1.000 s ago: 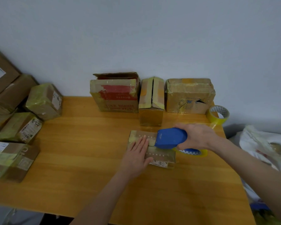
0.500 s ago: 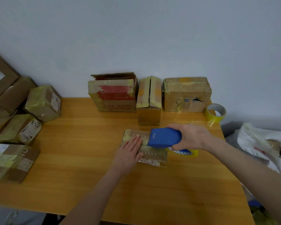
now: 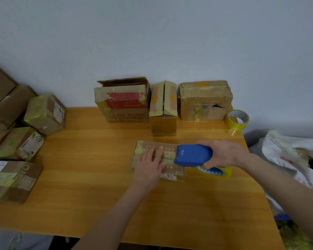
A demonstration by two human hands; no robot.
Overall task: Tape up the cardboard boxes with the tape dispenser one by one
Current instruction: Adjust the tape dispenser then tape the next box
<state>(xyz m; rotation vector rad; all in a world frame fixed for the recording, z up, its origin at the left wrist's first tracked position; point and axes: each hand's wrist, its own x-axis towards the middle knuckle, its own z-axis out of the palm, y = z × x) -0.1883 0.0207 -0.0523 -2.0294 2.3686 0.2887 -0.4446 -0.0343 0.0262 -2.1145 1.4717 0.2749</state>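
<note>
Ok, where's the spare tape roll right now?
Head view: the spare roll sits at the table's far right corner, just right of the torn box, beyond the right hand gripping the dispenser.

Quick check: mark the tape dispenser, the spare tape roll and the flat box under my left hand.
tape dispenser (image 3: 193, 155), head view, on its blue cover.
spare roll (image 3: 234, 125), head view, on its yellow outer side.
box (image 3: 169, 154), head view, on its taped top face.
</note>
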